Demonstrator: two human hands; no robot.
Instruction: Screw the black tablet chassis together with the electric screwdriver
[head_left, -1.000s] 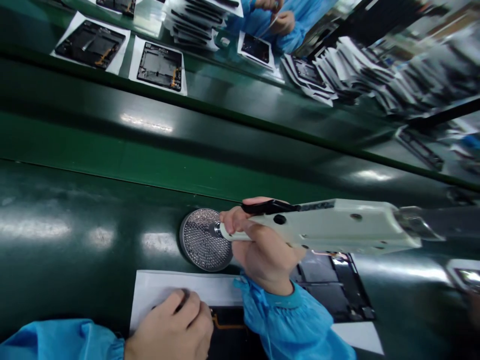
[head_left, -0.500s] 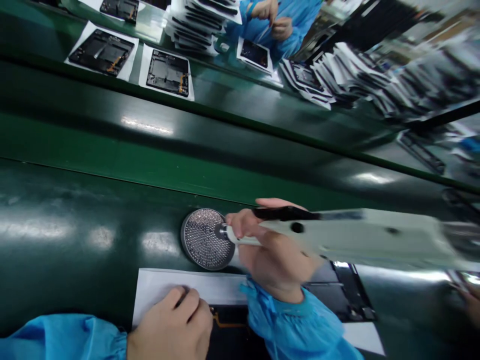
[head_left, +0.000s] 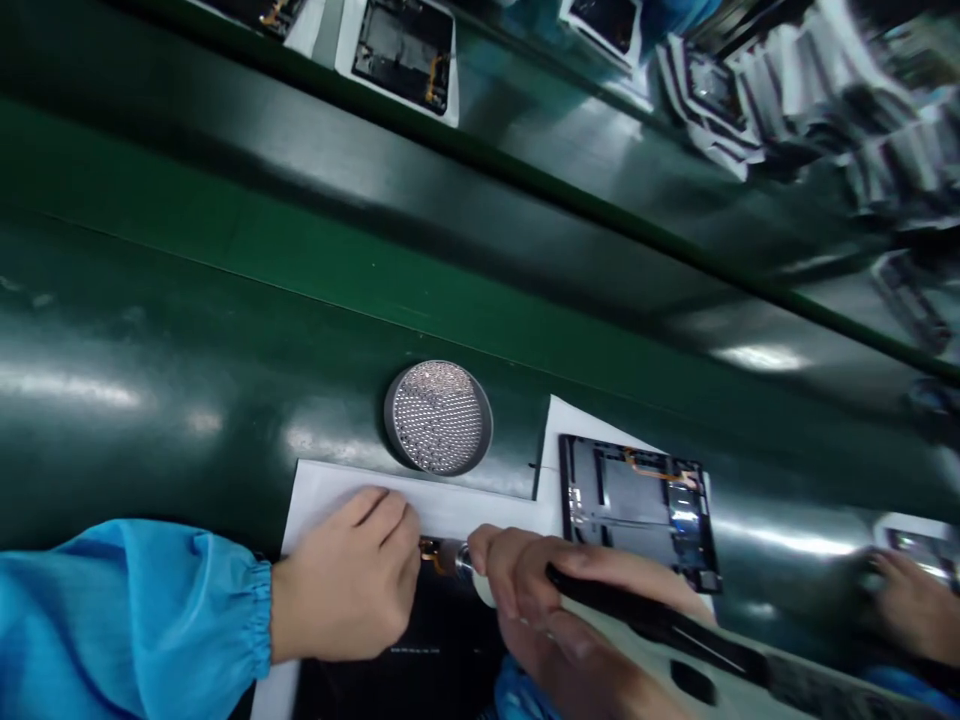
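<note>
Moved white tool [head_left: 654,652] with right hand [head_left: 525,580] from over round dish [head_left: 486,430] to orange strip [head_left: 431,550] on dark panel [head_left: 405,685]; kept it clamped. Rested curled left hand [head_left: 352,580] over panel edge; could not tell its grip. Saw tip [head_left: 448,556] blurred, panel cut off below.

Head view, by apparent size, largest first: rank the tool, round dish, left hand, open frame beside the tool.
1. Tool, partly covered
2. Left hand and open frame: too alike to rank
3. Round dish

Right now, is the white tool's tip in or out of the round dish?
Out: the tip is at the dark panel, apart from the round dish.
</note>
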